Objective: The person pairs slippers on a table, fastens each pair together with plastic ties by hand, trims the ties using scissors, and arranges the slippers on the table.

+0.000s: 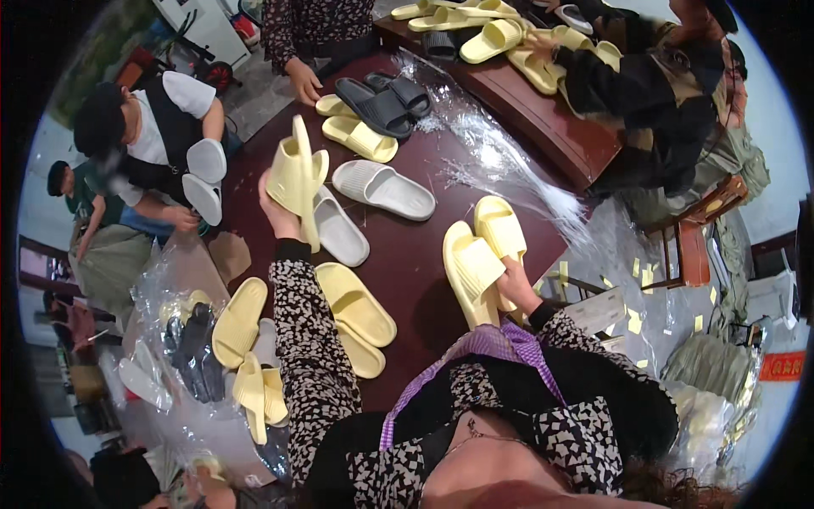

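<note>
My left hand (278,210) is closed around a pair of pale yellow slide slippers (292,174), held upright on edge above the left side of the dark red table (407,280). At the table's right side my right hand (515,284) grips a second pair of yellow slide slippers (471,263). Two grey slippers (386,188) lie just right of my left hand. Nearer my left forearm rests another yellow pair (356,305). Farther back, dark grey slippers (377,106) sit beside and partly over yellow ones (360,138).
Clear plastic wrap (509,161) trails over the table's far right part. A second table (543,127) behind holds more yellow slippers (494,40), with people around it. At left, a person (161,127) holds light grey slippers (204,180). Bagged slippers (191,348) lie lower left; a wooden chair (688,242) stands right.
</note>
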`<control>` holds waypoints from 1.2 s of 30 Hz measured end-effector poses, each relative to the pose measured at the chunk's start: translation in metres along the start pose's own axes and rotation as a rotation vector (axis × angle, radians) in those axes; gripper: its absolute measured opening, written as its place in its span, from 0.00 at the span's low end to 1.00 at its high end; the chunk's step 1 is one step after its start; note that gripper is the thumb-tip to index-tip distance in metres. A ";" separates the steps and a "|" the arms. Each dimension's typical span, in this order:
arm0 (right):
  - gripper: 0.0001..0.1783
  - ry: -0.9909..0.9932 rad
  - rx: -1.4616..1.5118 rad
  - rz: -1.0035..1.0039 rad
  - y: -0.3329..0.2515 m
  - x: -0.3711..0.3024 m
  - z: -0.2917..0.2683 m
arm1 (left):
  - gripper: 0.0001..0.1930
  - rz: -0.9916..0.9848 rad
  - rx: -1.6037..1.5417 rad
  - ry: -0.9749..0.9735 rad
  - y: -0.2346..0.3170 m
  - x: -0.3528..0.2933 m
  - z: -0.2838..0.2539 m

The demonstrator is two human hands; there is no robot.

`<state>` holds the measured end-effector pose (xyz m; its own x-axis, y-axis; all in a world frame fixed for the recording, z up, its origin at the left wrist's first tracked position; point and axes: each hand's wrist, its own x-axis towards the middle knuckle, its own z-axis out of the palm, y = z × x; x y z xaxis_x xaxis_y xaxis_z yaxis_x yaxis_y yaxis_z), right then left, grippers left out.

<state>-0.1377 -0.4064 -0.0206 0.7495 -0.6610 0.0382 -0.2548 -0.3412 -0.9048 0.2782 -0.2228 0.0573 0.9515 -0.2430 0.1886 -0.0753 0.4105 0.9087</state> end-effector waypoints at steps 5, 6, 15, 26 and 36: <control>0.13 0.108 0.006 -0.021 -0.024 0.004 -0.013 | 0.14 0.353 0.233 -0.306 0.094 -0.018 0.072; 0.13 0.127 0.016 -0.044 -0.028 0.006 -0.016 | 0.14 0.337 0.233 -0.372 0.102 -0.026 0.090; 0.12 0.319 0.068 -0.173 -0.026 0.074 -0.101 | 0.11 0.559 1.238 -0.586 0.078 -0.064 0.246; 0.10 0.529 0.006 -0.052 0.053 0.242 -0.320 | 0.10 0.707 0.939 -0.512 0.005 0.046 0.575; 0.15 0.603 -0.408 -0.041 0.118 0.454 -0.432 | 0.18 0.486 0.651 -0.570 -0.097 -0.004 0.594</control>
<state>-0.0916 -1.0358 0.0735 0.3263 -0.8555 0.4020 -0.5291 -0.5177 -0.6723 0.1045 -0.7843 0.1895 0.5008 -0.6329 0.5904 -0.7306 0.0567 0.6804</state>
